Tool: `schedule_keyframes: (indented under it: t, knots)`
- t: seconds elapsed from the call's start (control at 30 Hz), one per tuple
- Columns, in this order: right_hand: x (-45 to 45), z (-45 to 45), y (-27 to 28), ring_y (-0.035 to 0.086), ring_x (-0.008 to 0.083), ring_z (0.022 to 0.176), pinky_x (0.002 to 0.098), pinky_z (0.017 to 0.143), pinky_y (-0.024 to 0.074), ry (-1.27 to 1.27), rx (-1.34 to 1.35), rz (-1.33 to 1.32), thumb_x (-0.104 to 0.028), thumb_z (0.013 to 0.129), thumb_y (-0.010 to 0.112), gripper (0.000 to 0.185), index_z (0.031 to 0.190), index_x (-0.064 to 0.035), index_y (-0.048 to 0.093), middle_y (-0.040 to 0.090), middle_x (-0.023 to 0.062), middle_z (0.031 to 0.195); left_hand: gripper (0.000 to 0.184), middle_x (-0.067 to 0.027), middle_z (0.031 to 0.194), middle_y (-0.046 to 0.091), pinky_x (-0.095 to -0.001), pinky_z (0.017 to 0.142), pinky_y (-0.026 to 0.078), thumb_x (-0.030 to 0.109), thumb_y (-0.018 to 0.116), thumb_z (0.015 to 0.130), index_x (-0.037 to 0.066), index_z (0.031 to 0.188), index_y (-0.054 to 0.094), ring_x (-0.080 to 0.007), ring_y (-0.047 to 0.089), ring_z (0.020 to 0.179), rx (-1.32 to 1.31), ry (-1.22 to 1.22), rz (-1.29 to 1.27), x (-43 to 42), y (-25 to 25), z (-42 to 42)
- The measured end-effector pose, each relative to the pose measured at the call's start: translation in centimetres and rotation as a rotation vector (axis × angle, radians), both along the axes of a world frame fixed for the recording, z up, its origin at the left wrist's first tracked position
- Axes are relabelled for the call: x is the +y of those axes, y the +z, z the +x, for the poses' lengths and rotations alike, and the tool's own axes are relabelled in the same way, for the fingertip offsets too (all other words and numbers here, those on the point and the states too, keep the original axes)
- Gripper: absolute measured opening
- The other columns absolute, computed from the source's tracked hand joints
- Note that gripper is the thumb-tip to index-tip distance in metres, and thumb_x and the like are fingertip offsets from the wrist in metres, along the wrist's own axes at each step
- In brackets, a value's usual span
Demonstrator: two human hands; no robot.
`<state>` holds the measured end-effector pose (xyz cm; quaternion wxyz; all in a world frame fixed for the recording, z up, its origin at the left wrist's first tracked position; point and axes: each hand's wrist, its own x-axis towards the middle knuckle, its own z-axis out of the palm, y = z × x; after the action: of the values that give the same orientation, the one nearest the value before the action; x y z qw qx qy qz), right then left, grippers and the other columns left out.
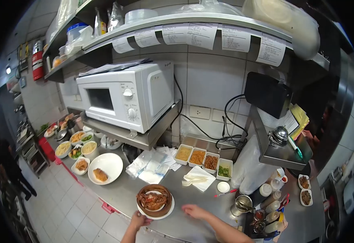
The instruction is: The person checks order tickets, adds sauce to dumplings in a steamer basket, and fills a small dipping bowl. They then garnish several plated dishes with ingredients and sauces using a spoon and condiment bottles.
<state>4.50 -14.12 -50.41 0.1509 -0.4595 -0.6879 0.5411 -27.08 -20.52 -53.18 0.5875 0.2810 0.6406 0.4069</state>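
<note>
A round brown dish (138, 201) with dark-sauced meat (152, 200) in a small white bowl stands on a white plate (160, 218) near the counter's front edge. My left hand (139, 221) grips the plate's lower left rim, its fingers partly under it. To the right of the plate, my right hand (195, 211) hovers over the steel counter, fingers loosely apart, with nothing in it. Beyond it lie wooden-looking cutlery (196, 180) on a white napkin (204, 185), a small white cup (223, 186) and a red pen-like item (225, 193).
A large white bowl (116, 164) with a fried piece sits left, beside several filled bowls. Four-sided topping tubs (210, 163) line the wall. A metal pot (241, 205) and sauce bottles (273, 206) stand right. A microwave (156, 93) overhangs the counter. Another person (9, 162) stands far left.
</note>
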Motion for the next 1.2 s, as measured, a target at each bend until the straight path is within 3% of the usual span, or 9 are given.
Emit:
schedule_keyframes:
  t: [0.07,0.23,0.47,0.63,0.87,0.93,1.0,1.07,1.2]
  knots:
    - [4.6,-3.7,-2.4,0.056,0.021,0.103,0.0319,0.09,0.0435,-0.218,-0.005,0.347,-0.017,0.091,0.044,0.032,0.117,-0.0027,0.057,0.061,0.012,0.114,0.049,-0.0241,0.097,0.061,-0.0342,0.056,0.058,-0.002,0.041,0.09,-0.001,0.132,0.014,-0.0281,0.068,0.07,-0.058,0.043,0.076,-0.4,-0.9,0.1]
    - [10.9,-10.6,-2.5,0.054,0.0209,0.107,0.034,0.091,0.0434,-0.181,0.502,-0.188,-0.04,0.096,0.04,0.046,0.12,-0.0044,0.055,0.058,0.0104,0.118,0.047,-0.0238,0.103,0.06,-0.0392,0.065,0.058,0.015,0.046,0.094,0.005,0.133,0.023,-0.0314,0.066,0.083,-0.033,0.037,0.152,-0.9,-1.7,0.2]
    - [7.8,-11.0,1.0,0.052,0.0208,0.108,0.0401,0.088,0.0454,-0.29,0.403,-0.431,-0.051,0.094,0.038,0.057,0.124,-0.0045,0.05,0.055,0.0113,0.121,0.048,-0.0138,0.097,0.061,-0.0232,0.048,0.052,0.032,0.048,0.093,0.003,0.13,0.036,-0.0177,0.064,0.069,-0.257,0.268,0.396,-0.5,-2.6,0.5]
    - [2.2,-9.7,-2.9,0.052,0.0163,0.107,0.0384,0.087,0.0453,-0.515,0.636,-0.594,-0.047,0.095,0.04,0.05,0.124,-0.0076,0.051,0.055,0.006,0.12,0.063,-0.0167,0.139,0.035,-0.0455,0.104,0.034,0.05,0.027,0.096,0.003,0.137,0.03,-0.0323,0.036,0.127,-0.726,0.433,0.331,-1.6,5.4,4.4]
    - [-8.5,-3.2,3.9,0.049,0.0164,0.112,0.0382,0.092,0.0438,-0.563,0.714,-0.542,-0.04,0.097,0.037,0.046,0.131,-0.0086,0.042,0.051,0.0056,0.125,0.066,-0.019,0.139,0.035,-0.0465,0.106,0.03,0.051,0.023,0.095,0.002,0.138,0.027,-0.034,0.035,0.127,-0.941,0.101,0.215,-2.3,0.0,4.4]
    - [-10.7,-0.1,3.8,0.042,0.0203,0.12,0.0421,0.092,0.0447,-0.541,0.433,-0.363,-0.04,0.097,0.037,0.049,0.132,-0.0066,0.04,0.048,0.0112,0.128,0.062,-0.0182,0.137,0.038,-0.0458,0.105,0.033,0.048,0.029,0.096,0.001,0.137,0.03,-0.0333,0.039,0.125,-0.982,0.069,0.123,-3.0,2.0,5.8]
    - [-13.0,4.0,0.7,0.045,0.0229,0.119,0.042,0.094,0.0434,-0.363,-0.265,0.497,-0.038,0.098,0.035,0.048,0.133,-0.0061,0.038,0.049,0.0112,0.128,0.06,-0.016,0.134,0.042,-0.0434,0.104,0.035,0.048,0.032,0.096,0.002,0.135,0.034,-0.0306,0.042,0.123,-0.951,-0.016,0.13,-3.2,-1.2,6.9]
    - [-15.6,5.0,2.6,0.051,0.0346,0.104,0.0427,0.093,0.0392,-0.633,-0.692,0.756,-0.021,0.083,0.057,0.026,0.102,-0.003,0.062,0.056,0.0203,0.111,0.06,-0.0148,0.134,0.043,-0.042,0.103,0.036,0.049,0.032,0.095,0.003,0.135,0.036,-0.029,0.043,0.122,-0.945,-0.1,0.195,-3.3,-2.6,8.0]
    - [-19.7,9.0,-1.3,0.044,0.0393,0.11,0.0516,0.098,0.0313,-0.778,-0.899,0.674,-0.022,0.085,0.054,0.028,0.106,-0.0047,0.06,0.052,0.0215,0.114,0.06,-0.014,0.135,0.042,-0.0408,0.103,0.036,0.049,0.033,0.095,0.004,0.135,0.036,-0.0276,0.043,0.122,-0.754,-0.341,0.363,-2.3,-5.2,9.0]
